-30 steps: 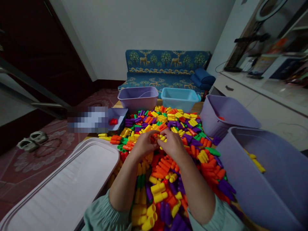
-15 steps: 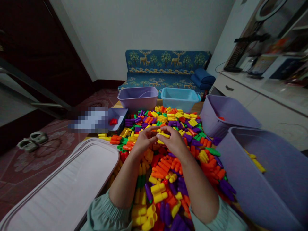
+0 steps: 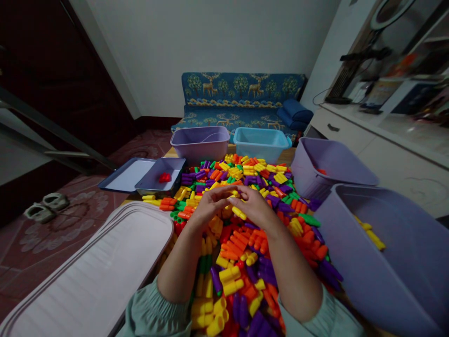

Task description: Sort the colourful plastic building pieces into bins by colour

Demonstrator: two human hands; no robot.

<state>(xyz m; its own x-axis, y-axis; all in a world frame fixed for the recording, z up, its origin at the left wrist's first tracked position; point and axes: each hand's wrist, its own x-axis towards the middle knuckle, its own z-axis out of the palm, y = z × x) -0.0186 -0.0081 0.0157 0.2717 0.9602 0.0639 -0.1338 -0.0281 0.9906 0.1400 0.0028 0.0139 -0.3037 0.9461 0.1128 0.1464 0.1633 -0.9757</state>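
Note:
Both my hands meet over a heap of colourful plastic toy blocks (image 3: 242,241), made of rounded pegs joined side by side. My left hand (image 3: 214,202) is curled, its fingertips reaching toward the other hand. Pinched between the two hands is a yellow toy block (image 3: 239,213), tilted, its lower end showing below the fingers. My right hand (image 3: 253,204) closes on it from the right, thumb inward. The fingers cover part of the block, so its whole shape is hidden. Orange blocks (image 3: 238,243) lie just below the hands.
Behind the heap stand a purple bin (image 3: 199,142) and a light blue bin (image 3: 261,141). Two more purple bins (image 3: 331,164) line the right side, the nearer holding yellow pieces (image 3: 370,232). At left are a tin (image 3: 161,175) with red pieces and pale lids (image 3: 101,262).
The yellow block has turned between my hands, from nearly level to slanting down to the right. My hands stay in almost the same place.

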